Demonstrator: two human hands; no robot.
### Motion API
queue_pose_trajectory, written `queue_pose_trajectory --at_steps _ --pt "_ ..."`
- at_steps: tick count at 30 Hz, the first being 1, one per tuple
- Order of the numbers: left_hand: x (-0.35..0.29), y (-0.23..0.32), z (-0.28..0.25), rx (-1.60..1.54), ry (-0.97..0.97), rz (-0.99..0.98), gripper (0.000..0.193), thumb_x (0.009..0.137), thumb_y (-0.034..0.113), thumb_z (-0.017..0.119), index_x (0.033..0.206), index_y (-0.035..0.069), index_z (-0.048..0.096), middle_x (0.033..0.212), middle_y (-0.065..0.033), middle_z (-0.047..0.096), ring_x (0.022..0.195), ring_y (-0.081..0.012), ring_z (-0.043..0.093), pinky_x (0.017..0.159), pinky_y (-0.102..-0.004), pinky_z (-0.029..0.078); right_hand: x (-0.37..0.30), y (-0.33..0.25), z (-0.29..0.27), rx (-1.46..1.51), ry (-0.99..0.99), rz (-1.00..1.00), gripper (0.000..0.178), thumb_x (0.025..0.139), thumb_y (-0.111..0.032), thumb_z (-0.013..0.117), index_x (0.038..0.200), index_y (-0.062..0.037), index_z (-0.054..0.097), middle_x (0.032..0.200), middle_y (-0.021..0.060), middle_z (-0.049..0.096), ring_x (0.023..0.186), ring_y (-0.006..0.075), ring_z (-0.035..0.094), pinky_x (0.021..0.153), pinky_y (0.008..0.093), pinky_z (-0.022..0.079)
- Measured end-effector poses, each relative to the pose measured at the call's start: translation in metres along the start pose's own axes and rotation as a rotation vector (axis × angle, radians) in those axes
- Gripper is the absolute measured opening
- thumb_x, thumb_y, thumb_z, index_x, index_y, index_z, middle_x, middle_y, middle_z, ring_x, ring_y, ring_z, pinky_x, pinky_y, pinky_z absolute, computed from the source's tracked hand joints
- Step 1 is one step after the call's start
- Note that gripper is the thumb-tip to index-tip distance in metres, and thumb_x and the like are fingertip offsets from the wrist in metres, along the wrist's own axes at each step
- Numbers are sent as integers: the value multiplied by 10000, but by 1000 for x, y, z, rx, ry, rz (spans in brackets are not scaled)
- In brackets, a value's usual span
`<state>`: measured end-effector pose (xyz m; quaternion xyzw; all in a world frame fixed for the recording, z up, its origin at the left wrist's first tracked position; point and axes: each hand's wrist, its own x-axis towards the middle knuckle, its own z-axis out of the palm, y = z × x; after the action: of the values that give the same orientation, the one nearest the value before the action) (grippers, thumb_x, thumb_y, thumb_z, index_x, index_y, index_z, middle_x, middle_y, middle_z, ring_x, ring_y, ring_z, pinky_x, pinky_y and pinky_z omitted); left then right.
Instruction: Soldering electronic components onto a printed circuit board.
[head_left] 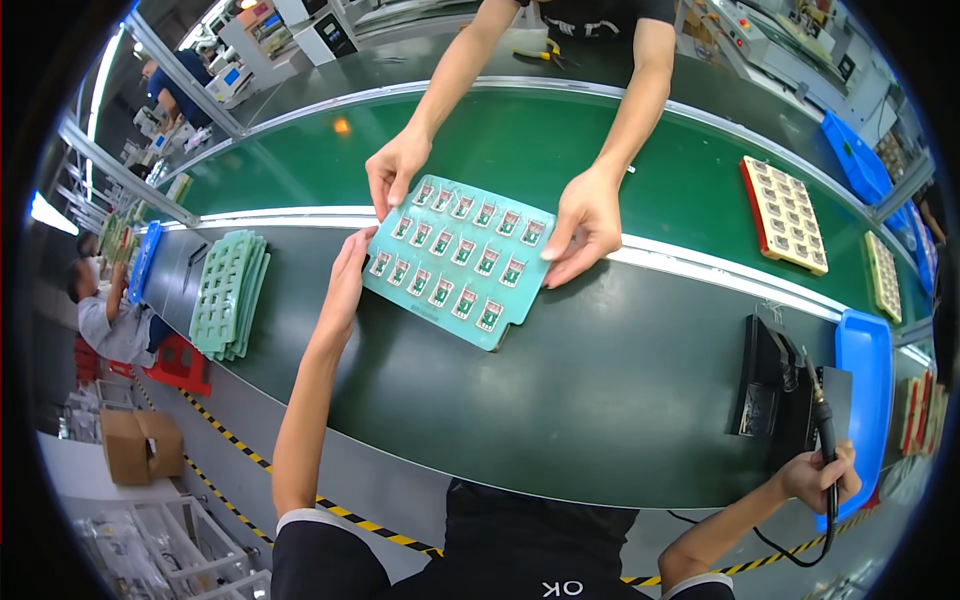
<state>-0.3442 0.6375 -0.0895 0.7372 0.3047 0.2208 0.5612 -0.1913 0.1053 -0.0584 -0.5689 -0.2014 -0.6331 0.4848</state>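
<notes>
A turquoise tray (455,325) with rows of small green circuit boards is held slightly tilted over the workbench. At its left edge my left hand (347,280) grips it, fingers straight along the side, thumb hidden. Across from me, a co-worker's two hands hold the same tray: one hand (398,168) at its far left corner, the other (588,228) at its right edge. My right hand (822,476) is closed around the black handle of a soldering iron (824,425), tip upward. Beside the iron stands a black soldering-iron stand (765,380).
A stack of green trays (228,295) lies at the left of the dark bench. A blue bin (865,370) stands at the right. Beyond runs a green conveyor belt (690,200) bearing a cream tray of parts (785,212). Yellow-handled pliers (540,52) lie beyond the belt.
</notes>
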Motion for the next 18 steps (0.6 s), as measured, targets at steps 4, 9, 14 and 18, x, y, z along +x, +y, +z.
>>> queue_pose_trajectory --at_steps 4,9,14,18 --pt "21 -5 12 -48 -8 -8 381 962 277 431 1191 -6 540 1125 -47 574 1057 -117 490 941 -251 337 3 1 -3 26 -44 -14 231 794 -43 486 609 -25 351 440 44 314 391 100 248 413 252 180" --pt "38 -10 0 -75 -113 -22 338 921 220 529 1158 -14 581 1038 -27 623 964 -83 540 867 -228 389 3 1 -6 45 -12 15 241 795 -46 477 607 -39 324 432 37 281 386 103 236 407 253 172" --pt "61 -22 -1 -12 -222 79 322 896 196 574 1128 -25 607 1054 -46 628 963 -90 546 875 -224 396 4 -10 0 72 -37 20 241 797 -57 482 612 -35 330 431 34 287 387 101 239 418 254 171" --pt "79 -14 20 42 -413 233 312 896 183 566 1118 -33 607 1035 -60 624 943 -113 551 864 -246 411 3 -18 10 88 -30 60 203 781 -46 497 615 -17 382 421 32 309 378 98 257 417 253 175"
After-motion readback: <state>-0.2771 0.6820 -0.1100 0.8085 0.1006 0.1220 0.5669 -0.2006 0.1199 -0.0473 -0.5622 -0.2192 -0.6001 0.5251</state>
